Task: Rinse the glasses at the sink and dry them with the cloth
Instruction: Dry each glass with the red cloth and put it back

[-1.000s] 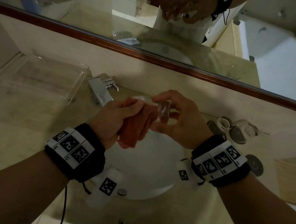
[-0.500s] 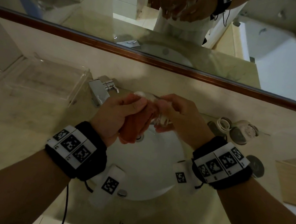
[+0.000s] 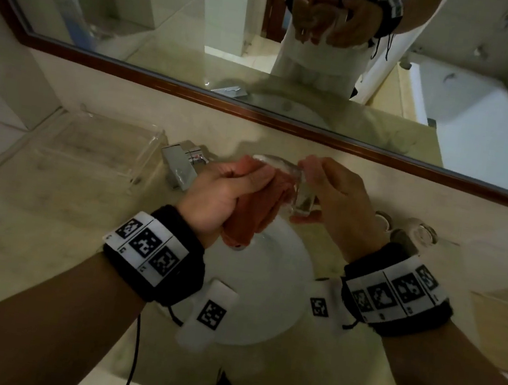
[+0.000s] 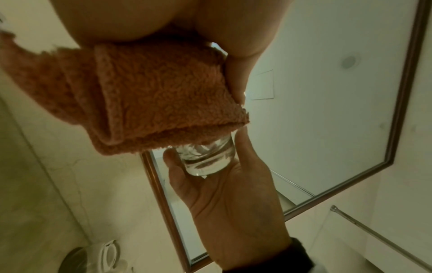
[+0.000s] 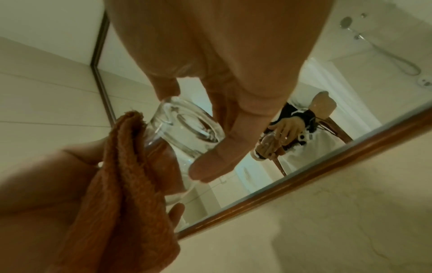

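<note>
Over the white sink [image 3: 265, 294] my right hand [image 3: 326, 195] grips a clear glass [image 3: 302, 200] by its thick base, thumb under it and fingers on top. The glass lies tilted, its mouth towards my left hand. My left hand [image 3: 231, 186] grips a folded orange cloth [image 3: 259, 215] and presses it against the glass's open end. In the left wrist view the cloth [image 4: 163, 96] covers the upper part of the glass [image 4: 205, 160]. In the right wrist view the glass [image 5: 187, 129] shows its base, with the cloth [image 5: 121, 175] alongside it.
A chrome tap [image 3: 181, 166] stands just left of my hands, and beyond it a clear plastic tray [image 3: 97, 146] on the marble counter. More glasses [image 3: 425, 234] stand at the right, near a wooden box [image 3: 507, 319]. The mirror [image 3: 170, 36] runs along the back.
The glass has turned in my right hand, from side-on to base towards me. My left hand has kept the cloth against it, and both hands have shifted slightly away from me.
</note>
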`<state>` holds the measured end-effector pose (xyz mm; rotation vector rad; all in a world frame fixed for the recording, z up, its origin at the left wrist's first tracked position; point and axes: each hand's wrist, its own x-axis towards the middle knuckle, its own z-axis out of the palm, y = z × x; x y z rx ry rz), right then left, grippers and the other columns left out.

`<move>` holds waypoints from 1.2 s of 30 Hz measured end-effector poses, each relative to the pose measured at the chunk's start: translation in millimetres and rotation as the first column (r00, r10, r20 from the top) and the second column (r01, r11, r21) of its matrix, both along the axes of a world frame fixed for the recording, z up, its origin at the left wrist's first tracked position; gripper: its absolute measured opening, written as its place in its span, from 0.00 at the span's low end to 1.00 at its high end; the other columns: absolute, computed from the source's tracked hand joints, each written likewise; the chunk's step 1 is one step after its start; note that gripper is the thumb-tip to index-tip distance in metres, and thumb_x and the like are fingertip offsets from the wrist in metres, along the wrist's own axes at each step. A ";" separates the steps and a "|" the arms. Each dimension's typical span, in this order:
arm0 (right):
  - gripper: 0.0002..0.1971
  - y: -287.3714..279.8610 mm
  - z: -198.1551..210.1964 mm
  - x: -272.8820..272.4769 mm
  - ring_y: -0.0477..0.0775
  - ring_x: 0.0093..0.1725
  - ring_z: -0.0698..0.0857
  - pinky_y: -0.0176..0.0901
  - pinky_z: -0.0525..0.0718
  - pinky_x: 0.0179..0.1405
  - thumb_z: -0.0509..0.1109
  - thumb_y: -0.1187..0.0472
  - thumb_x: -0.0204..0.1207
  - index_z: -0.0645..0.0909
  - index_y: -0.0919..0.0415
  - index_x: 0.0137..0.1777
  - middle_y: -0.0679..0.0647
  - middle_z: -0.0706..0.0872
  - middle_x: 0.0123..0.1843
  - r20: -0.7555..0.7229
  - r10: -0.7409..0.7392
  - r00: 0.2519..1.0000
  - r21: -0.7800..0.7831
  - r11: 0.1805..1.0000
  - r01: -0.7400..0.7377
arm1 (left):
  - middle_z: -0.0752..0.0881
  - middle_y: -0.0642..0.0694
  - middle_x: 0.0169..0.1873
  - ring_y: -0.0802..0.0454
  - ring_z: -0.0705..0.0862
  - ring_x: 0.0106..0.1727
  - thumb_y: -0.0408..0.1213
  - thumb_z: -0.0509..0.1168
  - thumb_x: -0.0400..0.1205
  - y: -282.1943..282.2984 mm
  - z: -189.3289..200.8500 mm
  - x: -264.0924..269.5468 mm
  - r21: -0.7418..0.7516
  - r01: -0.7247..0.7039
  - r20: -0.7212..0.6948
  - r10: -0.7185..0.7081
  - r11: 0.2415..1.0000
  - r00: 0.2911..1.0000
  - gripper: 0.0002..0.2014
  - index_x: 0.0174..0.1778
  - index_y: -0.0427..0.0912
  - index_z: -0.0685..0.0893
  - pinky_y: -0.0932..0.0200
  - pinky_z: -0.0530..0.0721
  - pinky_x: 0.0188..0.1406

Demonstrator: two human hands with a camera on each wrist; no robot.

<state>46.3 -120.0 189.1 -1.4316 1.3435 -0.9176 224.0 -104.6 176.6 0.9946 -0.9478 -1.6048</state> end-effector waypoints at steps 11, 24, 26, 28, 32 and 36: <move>0.13 28.0 21.4 -22.7 0.55 0.49 0.92 0.49 0.93 0.44 0.76 0.57 0.80 0.86 0.59 0.62 0.56 0.89 0.56 -0.034 0.098 0.995 -0.229 0.968 -0.103 | 0.87 0.28 0.37 0.38 0.85 0.28 0.38 0.70 0.78 26.2 19.9 -15.0 -0.110 -0.036 -0.015 0.034 0.993 0.999 0.18 0.51 0.22 0.85 0.46 0.83 0.32; 0.21 64.9 31.0 -16.3 0.57 0.40 0.93 0.53 0.94 0.41 0.66 0.43 0.84 0.86 0.63 0.56 0.60 0.92 0.46 0.157 -0.060 0.986 -0.002 0.998 0.061 | 0.85 0.18 0.45 0.40 0.85 0.26 0.37 0.70 0.79 49.8 31.4 -16.2 -0.190 -0.067 -0.008 0.067 0.980 0.998 0.21 0.55 0.17 0.83 0.48 0.85 0.31; 0.20 66.4 32.3 -15.8 0.59 0.39 0.93 0.52 0.94 0.38 0.66 0.45 0.85 0.86 0.65 0.55 0.62 0.92 0.43 0.135 -0.068 0.988 -0.011 0.997 0.070 | 0.86 0.20 0.45 0.40 0.85 0.26 0.38 0.70 0.78 50.2 31.5 -17.3 -0.180 -0.070 -0.012 0.069 0.981 0.998 0.22 0.55 0.17 0.83 0.48 0.85 0.31; 0.16 67.1 32.9 -17.3 0.59 0.40 0.93 0.53 0.94 0.40 0.69 0.50 0.84 0.87 0.65 0.54 0.60 0.92 0.43 0.154 -0.083 0.985 -0.046 0.995 0.091 | 0.85 0.20 0.44 0.39 0.85 0.25 0.37 0.70 0.78 49.8 31.1 -19.8 -0.177 -0.066 -0.027 0.063 0.982 0.998 0.23 0.55 0.16 0.82 0.48 0.85 0.30; 0.10 66.2 29.2 -25.7 0.56 0.50 0.93 0.61 0.94 0.49 0.76 0.58 0.80 0.88 0.59 0.58 0.57 0.91 0.52 0.117 -0.060 0.991 -0.207 0.975 0.083 | 0.87 0.27 0.37 0.39 0.85 0.25 0.36 0.70 0.80 48.2 31.4 -24.2 -0.168 -0.056 -0.071 0.044 0.984 0.996 0.21 0.54 0.16 0.82 0.47 0.85 0.29; 0.20 64.9 25.7 -31.1 0.54 0.54 0.92 0.51 0.91 0.58 0.83 0.69 0.69 0.86 0.57 0.61 0.56 0.90 0.58 0.095 0.009 0.995 -0.287 0.958 0.018 | 0.89 0.31 0.34 0.39 0.86 0.26 0.38 0.70 0.78 47.5 28.7 -25.1 -0.156 -0.040 -0.081 0.027 0.987 0.996 0.23 0.56 0.17 0.82 0.47 0.85 0.29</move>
